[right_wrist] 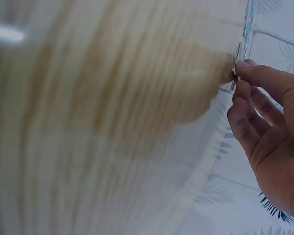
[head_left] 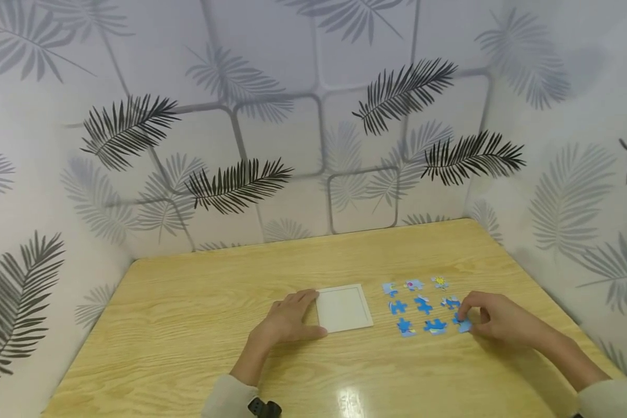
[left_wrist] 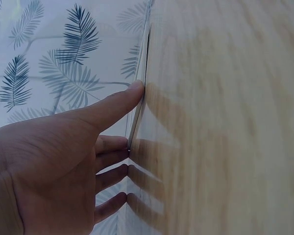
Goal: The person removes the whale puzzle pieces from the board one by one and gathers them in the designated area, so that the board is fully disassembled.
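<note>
A square white puzzle tray with a raised rim lies on the table in the head view. My left hand is at its left side, thumb at the near corner and fingertips at the far one. In the left wrist view the left hand has its thumb against the tray's thin edge, fingers nearly straight. To the right, my right hand pinches a blue jigsaw piece between thumb and forefinger. The right wrist view shows the right hand with that piece edge-on at its fingertips.
Several other blue jigsaw pieces lie spaced in rows between the tray and my right hand. One piece with a yellow sun is at the far right of them. The wooden table backs onto leaf-patterned walls.
</note>
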Tool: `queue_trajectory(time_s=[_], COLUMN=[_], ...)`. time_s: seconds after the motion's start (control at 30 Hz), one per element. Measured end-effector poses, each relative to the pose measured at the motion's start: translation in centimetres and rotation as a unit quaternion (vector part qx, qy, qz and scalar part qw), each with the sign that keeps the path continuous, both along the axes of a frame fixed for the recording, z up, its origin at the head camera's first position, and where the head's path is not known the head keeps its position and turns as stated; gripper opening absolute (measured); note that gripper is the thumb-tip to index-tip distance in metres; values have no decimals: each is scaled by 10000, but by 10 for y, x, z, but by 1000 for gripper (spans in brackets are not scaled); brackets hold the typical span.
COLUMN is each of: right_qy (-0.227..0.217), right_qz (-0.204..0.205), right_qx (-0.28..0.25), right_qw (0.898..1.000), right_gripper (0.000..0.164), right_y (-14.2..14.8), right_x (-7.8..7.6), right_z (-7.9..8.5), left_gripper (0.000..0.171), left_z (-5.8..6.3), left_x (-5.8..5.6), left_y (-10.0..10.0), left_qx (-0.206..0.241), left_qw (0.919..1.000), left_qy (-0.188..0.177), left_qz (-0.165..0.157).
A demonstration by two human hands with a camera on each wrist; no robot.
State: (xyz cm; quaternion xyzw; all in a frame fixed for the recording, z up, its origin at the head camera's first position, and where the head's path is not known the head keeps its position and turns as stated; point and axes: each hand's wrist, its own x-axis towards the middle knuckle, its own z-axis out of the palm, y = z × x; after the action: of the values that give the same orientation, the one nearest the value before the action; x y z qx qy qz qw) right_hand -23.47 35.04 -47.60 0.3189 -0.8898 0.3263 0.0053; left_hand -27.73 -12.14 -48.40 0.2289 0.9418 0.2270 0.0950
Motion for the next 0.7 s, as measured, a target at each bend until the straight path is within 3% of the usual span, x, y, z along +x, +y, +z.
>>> queue_trajectory(time_s=[0.33,0.5,0.7], right_qy=[-136,272,803], right_qz=[-110,-119,-407], right_qx=[64,29,-250], right_qw=[9998,9996,9956], right_gripper=[21,22,24], right_y=[-5,-7,-15], right_x=[-3,1,6], right_z=[-1,-5,-1], left_gripper=[90,91,92], left_z=[-6,-10,-2], left_x=[-3,-1,8], left_y=[-3,-4,-4], left_qx=[36,32,118], left_qw=[9999,10000,9998], left_qy=[-32,-21,-96], left_qz=[97,34,-136])
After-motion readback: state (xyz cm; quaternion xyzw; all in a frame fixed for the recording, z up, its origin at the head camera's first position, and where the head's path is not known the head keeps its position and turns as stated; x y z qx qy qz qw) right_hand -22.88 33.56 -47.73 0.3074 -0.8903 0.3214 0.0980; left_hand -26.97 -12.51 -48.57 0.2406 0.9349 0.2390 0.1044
